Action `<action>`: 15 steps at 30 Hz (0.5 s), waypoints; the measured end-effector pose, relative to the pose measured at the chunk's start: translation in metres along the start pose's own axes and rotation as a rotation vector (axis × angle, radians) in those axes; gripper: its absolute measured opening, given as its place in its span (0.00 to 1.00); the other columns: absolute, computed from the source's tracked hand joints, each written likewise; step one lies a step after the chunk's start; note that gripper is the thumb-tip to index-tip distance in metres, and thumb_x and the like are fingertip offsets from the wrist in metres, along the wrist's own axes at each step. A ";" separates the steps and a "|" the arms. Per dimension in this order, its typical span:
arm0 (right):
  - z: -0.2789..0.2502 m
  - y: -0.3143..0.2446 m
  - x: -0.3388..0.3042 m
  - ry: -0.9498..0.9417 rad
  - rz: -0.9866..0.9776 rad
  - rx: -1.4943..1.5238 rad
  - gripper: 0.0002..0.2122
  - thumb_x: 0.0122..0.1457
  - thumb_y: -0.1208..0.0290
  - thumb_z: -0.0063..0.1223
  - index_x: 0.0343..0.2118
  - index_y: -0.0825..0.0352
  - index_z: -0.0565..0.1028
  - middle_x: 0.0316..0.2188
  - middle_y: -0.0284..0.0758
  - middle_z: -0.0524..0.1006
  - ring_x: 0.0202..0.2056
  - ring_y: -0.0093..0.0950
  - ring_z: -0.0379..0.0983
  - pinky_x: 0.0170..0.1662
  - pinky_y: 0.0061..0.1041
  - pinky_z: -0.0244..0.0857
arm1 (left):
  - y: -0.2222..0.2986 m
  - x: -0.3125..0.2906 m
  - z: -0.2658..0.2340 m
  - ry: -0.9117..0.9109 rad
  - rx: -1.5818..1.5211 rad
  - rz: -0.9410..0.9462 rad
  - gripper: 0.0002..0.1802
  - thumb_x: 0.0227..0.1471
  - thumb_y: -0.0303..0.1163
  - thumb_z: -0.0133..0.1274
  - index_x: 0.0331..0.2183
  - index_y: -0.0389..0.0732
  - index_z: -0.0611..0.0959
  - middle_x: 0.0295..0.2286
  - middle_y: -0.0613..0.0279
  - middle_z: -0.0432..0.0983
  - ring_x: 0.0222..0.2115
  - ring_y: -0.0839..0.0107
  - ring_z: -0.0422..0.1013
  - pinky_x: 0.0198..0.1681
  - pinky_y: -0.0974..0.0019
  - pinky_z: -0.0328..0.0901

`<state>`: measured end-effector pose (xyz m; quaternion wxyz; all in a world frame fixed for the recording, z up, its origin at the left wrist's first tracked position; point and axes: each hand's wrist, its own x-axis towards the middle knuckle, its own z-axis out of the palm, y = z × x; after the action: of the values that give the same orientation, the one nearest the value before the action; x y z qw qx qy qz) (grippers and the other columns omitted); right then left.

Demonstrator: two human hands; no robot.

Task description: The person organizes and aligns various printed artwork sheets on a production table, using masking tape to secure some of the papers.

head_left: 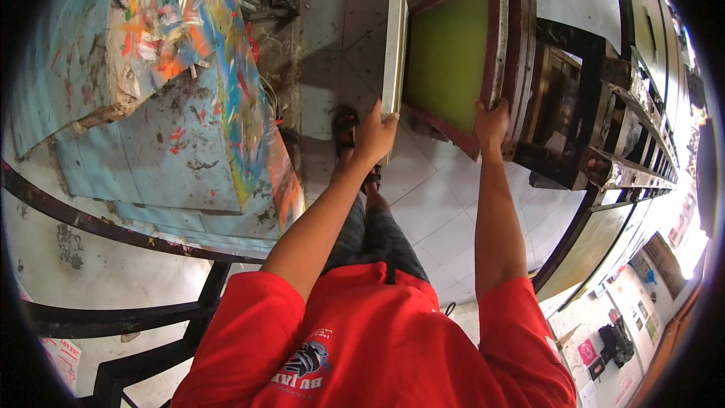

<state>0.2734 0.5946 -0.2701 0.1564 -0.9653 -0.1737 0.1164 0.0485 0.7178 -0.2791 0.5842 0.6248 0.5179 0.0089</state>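
Observation:
My left hand (377, 134) is closed on the near end of a pale-edged screen-printing frame (393, 30), which stands on its edge and shows mostly as a thin strip. To the right leans a second screen-printing frame (451, 45) with yellow-green mesh and a reddish-brown border. My right hand (492, 122) grips this border at its near corner, fingers wrapped around the edge. Directly behind it stands another reddish-brown frame (521, 53), its face hidden. A gap separates the pale-edged frame from the green one at their near ends.
A dark wooden rack (563, 98) stands right of the frames, with more large panels (589, 249) along that side. On the left is a light-blue surface with a paint-smeared cover (162, 30). Black metal bars (113, 321) cross the lower left. Grey tiles (438, 200) cover the floor.

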 end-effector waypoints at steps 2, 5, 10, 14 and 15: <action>-0.002 -0.002 0.004 -0.030 0.054 0.004 0.30 0.51 0.61 0.61 0.52 0.78 0.65 0.44 0.57 0.74 0.48 0.53 0.70 0.50 0.42 0.65 | 0.004 0.002 -0.005 -0.047 -0.023 -0.044 0.35 0.55 0.43 0.52 0.55 0.27 0.67 0.46 0.32 0.71 0.50 0.42 0.68 0.52 0.54 0.63; -0.008 -0.003 -0.023 0.119 0.048 0.029 0.25 0.53 0.62 0.60 0.48 0.77 0.70 0.42 0.56 0.76 0.46 0.52 0.72 0.48 0.41 0.65 | -0.014 0.006 0.000 0.020 -0.016 0.027 0.35 0.54 0.43 0.52 0.54 0.26 0.67 0.47 0.31 0.70 0.51 0.42 0.67 0.53 0.55 0.62; -0.056 -0.014 -0.084 0.041 0.078 0.156 0.22 0.56 0.62 0.57 0.46 0.76 0.71 0.38 0.55 0.77 0.43 0.49 0.75 0.44 0.37 0.66 | -0.007 0.006 -0.008 -0.005 -0.051 0.019 0.34 0.53 0.43 0.53 0.54 0.26 0.68 0.46 0.33 0.72 0.50 0.44 0.68 0.53 0.55 0.61; -0.107 -0.011 -0.127 -0.040 0.175 0.120 0.21 0.55 0.64 0.58 0.46 0.75 0.71 0.35 0.54 0.77 0.40 0.48 0.76 0.42 0.35 0.67 | -0.025 0.014 -0.003 -0.008 0.000 0.045 0.36 0.54 0.45 0.52 0.56 0.29 0.66 0.48 0.32 0.69 0.51 0.42 0.66 0.54 0.54 0.61; -0.118 -0.002 -0.138 -0.024 0.163 0.123 0.20 0.55 0.65 0.58 0.45 0.75 0.71 0.35 0.54 0.78 0.39 0.46 0.76 0.42 0.35 0.67 | -0.029 0.019 -0.004 -0.063 -0.047 0.016 0.35 0.54 0.44 0.52 0.55 0.28 0.67 0.49 0.32 0.68 0.52 0.42 0.65 0.54 0.54 0.61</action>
<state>0.1794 0.5147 -0.1371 0.2035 -0.9633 -0.0890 0.1507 0.0365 0.7267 -0.3101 0.6146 0.6150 0.4940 0.0062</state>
